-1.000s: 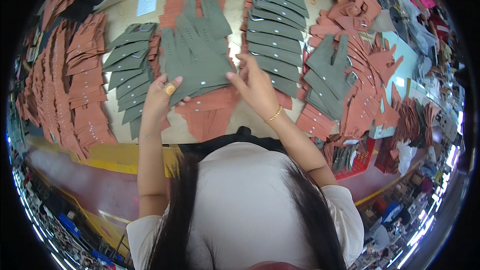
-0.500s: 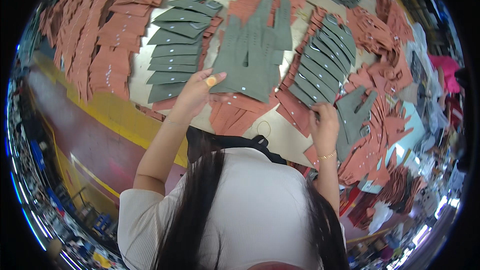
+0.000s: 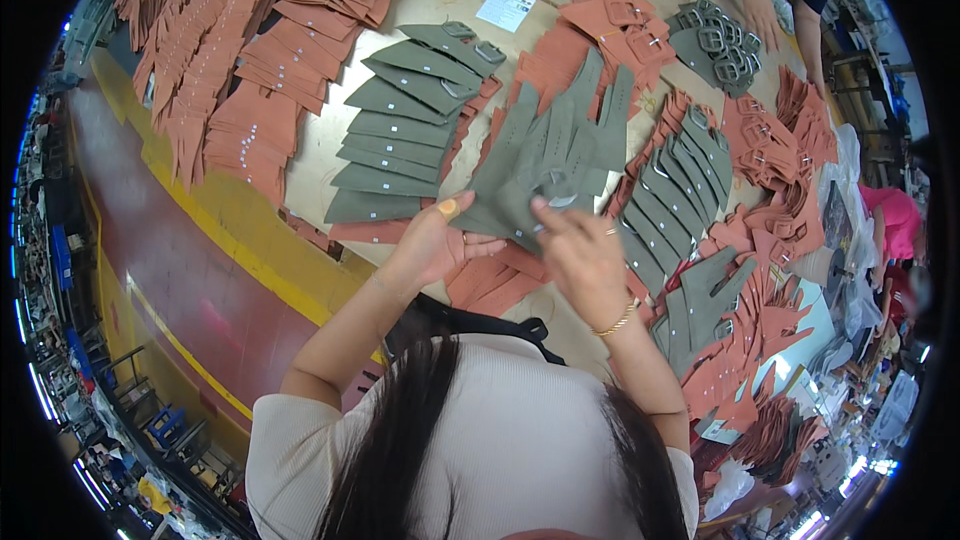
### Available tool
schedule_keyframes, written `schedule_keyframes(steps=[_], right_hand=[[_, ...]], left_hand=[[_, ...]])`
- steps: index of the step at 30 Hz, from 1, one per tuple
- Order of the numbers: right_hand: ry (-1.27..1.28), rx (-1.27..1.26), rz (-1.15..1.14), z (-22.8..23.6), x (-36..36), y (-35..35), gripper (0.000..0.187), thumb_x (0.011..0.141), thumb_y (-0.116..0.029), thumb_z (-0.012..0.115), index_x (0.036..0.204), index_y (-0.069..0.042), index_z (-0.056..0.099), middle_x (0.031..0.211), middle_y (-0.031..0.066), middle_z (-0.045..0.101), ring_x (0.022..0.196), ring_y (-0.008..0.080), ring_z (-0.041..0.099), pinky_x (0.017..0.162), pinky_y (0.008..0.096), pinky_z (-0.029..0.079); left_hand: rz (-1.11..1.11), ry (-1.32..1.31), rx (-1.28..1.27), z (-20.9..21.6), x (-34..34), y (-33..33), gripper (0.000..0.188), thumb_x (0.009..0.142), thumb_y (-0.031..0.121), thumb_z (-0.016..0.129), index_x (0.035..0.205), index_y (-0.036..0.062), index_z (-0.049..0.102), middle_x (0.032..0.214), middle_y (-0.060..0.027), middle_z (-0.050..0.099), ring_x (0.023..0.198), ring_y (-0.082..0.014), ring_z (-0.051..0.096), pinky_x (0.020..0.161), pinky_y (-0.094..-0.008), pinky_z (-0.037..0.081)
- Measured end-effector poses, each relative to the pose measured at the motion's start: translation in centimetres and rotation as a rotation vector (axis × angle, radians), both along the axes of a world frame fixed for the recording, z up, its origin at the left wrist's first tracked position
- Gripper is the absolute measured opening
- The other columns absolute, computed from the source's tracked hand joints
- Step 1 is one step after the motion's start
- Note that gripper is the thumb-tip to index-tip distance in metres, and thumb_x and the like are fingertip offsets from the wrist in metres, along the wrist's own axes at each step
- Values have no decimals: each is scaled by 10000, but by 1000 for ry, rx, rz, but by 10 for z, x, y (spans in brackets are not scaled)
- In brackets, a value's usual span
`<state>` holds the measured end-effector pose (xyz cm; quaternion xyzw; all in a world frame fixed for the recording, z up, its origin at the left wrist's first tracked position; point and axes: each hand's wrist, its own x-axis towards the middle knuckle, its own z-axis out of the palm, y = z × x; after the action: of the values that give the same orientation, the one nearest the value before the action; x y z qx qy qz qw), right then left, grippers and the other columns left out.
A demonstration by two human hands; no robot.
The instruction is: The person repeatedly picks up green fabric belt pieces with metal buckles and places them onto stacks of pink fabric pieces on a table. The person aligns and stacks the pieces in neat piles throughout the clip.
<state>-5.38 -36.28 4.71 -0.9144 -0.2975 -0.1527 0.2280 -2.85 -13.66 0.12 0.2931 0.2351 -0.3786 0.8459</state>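
Observation:
My left hand grips the near left edge of flat green leather pieces, thumb on top and fingers below. These pieces have slits and punched straps pointing away from me. Over their near right part my right hand, blurred by motion, pinches a green leather piece with a buckle; its outline is smeared. On the left lies a fanned stack of green pieces, some with buckles showing at the far end. Another fanned green stack lies right of my right hand.
Rust-coloured leather pieces cover the table's left side, and more buckled ones lie right. Green buckled pieces are heaped at the far right, beside another person's arm. Two paper sheets lie at the back.
My right hand has moved left from the right-hand green stack to over the middle pieces, bringing a buckled piece. My left hand stays at the middle pieces' edge. The view has shifted.

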Motion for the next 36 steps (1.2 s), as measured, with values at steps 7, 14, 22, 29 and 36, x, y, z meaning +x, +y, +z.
schedule_keyframes(steps=[7,14,22,29,36], right_hand=[[129,22,15,-30,-17,14,154,738,-68,718,842,-59,604,1216,47,659,954,229,607,771,358,448],[197,100,38,-2,28,17,148,770,-119,739,898,-72,682,1073,21,679,891,217,589,773,361,425],[-18,-49,44,-13,121,83,144,794,-192,717,893,-92,683,858,22,596,847,234,549,769,379,421],[-40,-280,-20,-34,182,144,155,777,-185,696,856,-63,643,874,54,619,855,273,602,735,395,474],[534,470,-79,49,163,61,114,826,-46,618,921,15,605,973,117,720,824,285,687,744,345,539]], left_hand=[[8,15,-43,-3,4,1,477,1003,330,520,1333,0,424,1237,-149,583,1105,-283,622,911,-444,559],[-34,-87,185,-17,-3,-6,453,953,98,608,1349,-11,416,1184,-93,598,995,-217,665,848,-382,592],[-33,-69,189,-20,-4,-7,569,959,93,595,1433,-24,300,1202,-119,571,944,-239,674,836,-388,594],[-14,-39,176,-16,-1,-7,722,968,103,577,1504,-32,112,1291,-159,502,986,-293,659,845,-423,587],[57,8,110,-11,-2,-5,731,960,123,569,1505,-14,101,1351,-154,456,977,-401,658,878,-498,560]])
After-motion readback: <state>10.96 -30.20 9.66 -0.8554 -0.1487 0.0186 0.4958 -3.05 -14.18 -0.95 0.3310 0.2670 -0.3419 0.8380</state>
